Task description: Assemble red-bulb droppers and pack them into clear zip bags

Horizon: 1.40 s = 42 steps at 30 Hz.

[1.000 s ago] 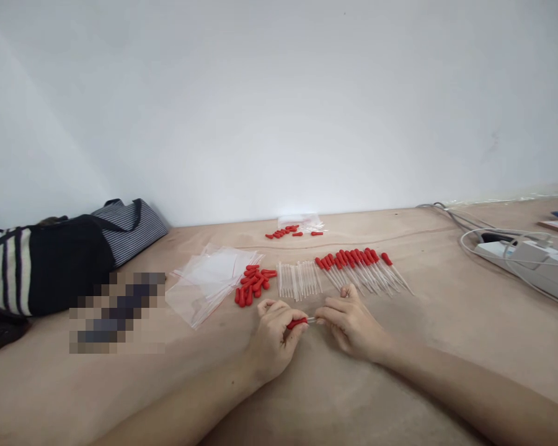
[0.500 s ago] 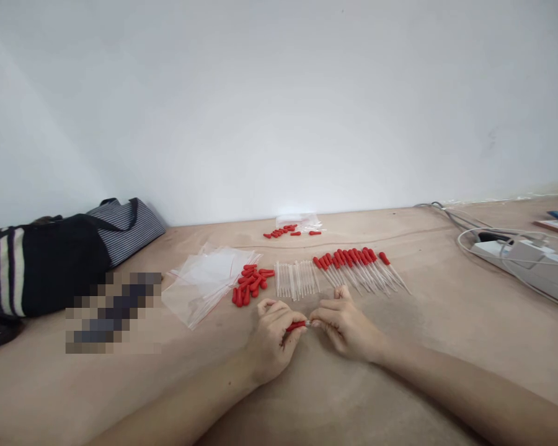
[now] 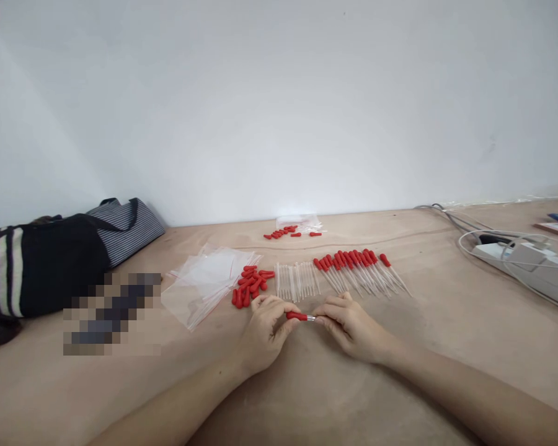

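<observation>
Between my two hands lies a red rubber bulb (image 3: 296, 316) with the end of a clear dropper tube (image 3: 310, 318) in its mouth. My left hand (image 3: 266, 331) is closed, thumb and forefinger at the bulb's rounded end. My right hand (image 3: 353, 328) pinches the tube, whose rest is hidden behind the fingers. Beyond my hands lie a pile of loose red bulbs (image 3: 248, 285), a row of bare clear tubes (image 3: 297, 282) and several droppers with red bulbs fitted (image 3: 353, 266), their tips pointing toward me.
Clear zip bags (image 3: 209, 279) overlap left of the bulbs. Further back are more red bulbs (image 3: 279, 233) beside a clear bag (image 3: 300, 220). A black and striped bag (image 3: 69, 260) stands at left, near a blurred-out patch (image 3: 116, 313). A white power strip with cables (image 3: 521, 257) lies at right.
My left fingers have slid back toward the bulb's rounded end, so more of the red bulb shows. My right hand still pinches the tube, and both hands have shifted slightly.
</observation>
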Tool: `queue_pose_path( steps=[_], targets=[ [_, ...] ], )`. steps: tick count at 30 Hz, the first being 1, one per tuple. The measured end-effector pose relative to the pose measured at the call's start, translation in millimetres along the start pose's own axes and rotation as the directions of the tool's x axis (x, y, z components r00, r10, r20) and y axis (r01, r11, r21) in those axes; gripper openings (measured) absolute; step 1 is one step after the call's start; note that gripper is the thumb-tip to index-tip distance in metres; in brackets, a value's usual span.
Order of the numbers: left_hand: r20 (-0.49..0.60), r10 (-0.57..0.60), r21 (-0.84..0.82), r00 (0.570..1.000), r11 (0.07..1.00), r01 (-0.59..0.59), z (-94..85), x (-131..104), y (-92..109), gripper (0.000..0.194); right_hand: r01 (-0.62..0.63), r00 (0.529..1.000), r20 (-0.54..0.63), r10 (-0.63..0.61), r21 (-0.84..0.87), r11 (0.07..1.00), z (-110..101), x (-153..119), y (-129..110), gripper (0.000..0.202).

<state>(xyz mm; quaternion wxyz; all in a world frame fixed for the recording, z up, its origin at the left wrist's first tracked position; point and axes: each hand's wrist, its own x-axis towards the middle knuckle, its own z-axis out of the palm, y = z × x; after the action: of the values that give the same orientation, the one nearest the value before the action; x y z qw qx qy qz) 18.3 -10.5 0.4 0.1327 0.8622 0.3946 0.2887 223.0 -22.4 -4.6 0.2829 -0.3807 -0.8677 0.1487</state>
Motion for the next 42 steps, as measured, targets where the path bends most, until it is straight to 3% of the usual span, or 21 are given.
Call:
queue_pose_path(
  steps=[6, 9, 11, 13, 16, 23, 26, 29, 33, 42],
  targets=[
    [-0.012, -0.016, 0.061, 1.0, 0.998, 0.017, 1.1, -1.3, 2.2, 0.014, 0.003, 1.0, -0.002, -0.003, -0.101, 0.995, -3.5, 0.3, 0.1, 0.019],
    [-0.1, -0.031, 0.162, 0.994, 0.986, 0.047, -1.9, -0.6, -5.7, 0.025, -0.127, 0.99, -0.075, 0.115, -0.174, 0.977, -12.7, 5.3, 10.8, 0.021],
    [-0.173, -0.05, 0.236, 0.984, 0.968, 0.091, -4.9, 1.4, -13.0, 0.029, -0.309, 0.947, -0.145, 0.286, -0.171, 0.936, -20.4, 11.7, 22.5, 0.024],
    [-0.229, -0.07, 0.29, 0.971, 0.947, 0.137, -7.5, 3.9, -19.7, 0.023, -0.496, 0.864, -0.199, 0.462, -0.179, 0.85, -26.7, 20.0, 35.3, 0.025],
    [-0.269, -0.088, 0.337, 0.959, 0.924, 0.179, -10.2, 7.3, -26.8, 0.017, -0.634, 0.772, -0.232, 0.591, -0.213, 0.744, -29.4, 33.6, 51.7, 0.018],
    [-0.306, -0.212, 0.403, 0.928, 0.855, 0.328, -19.0, 10.0, -42.0, 0.018, -0.712, 0.703, -0.266, 0.66, -0.267, 0.65, -17.6, 53.4, 66.6, 0.015],
    [-0.299, -0.278, 0.398, 0.913, 0.833, 0.384, -23.0, 10.7, -49.6, 0.022, -0.731, 0.682, -0.285, 0.674, -0.277, 0.623, -16.7, 54.3, 61.0, 0.02],
    [-0.306, -0.281, 0.402, 0.909, 0.828, 0.391, -23.3, 12.1, -52.3, 0.022, -0.718, 0.695, -0.289, 0.658, -0.306, 0.625, -17.7, 54.7, 48.1, 0.024],
    [-0.346, -0.266, 0.436, 0.9, 0.804, 0.405, -18.6, 14.1, -50.4, 0.018, -0.679, 0.721, -0.167, 0.672, -0.36, 0.64, -16.7, 58.6, 30.9, 0.025],
    [-0.378, -0.157, 0.534, 0.913, 0.768, 0.353, -17.0, 16.2, -48.8, 0.007, -0.689, 0.673, -0.009, 0.74, -0.37, 0.623, -9.2, 78.6, 33.6, 0.02]
  ],
)
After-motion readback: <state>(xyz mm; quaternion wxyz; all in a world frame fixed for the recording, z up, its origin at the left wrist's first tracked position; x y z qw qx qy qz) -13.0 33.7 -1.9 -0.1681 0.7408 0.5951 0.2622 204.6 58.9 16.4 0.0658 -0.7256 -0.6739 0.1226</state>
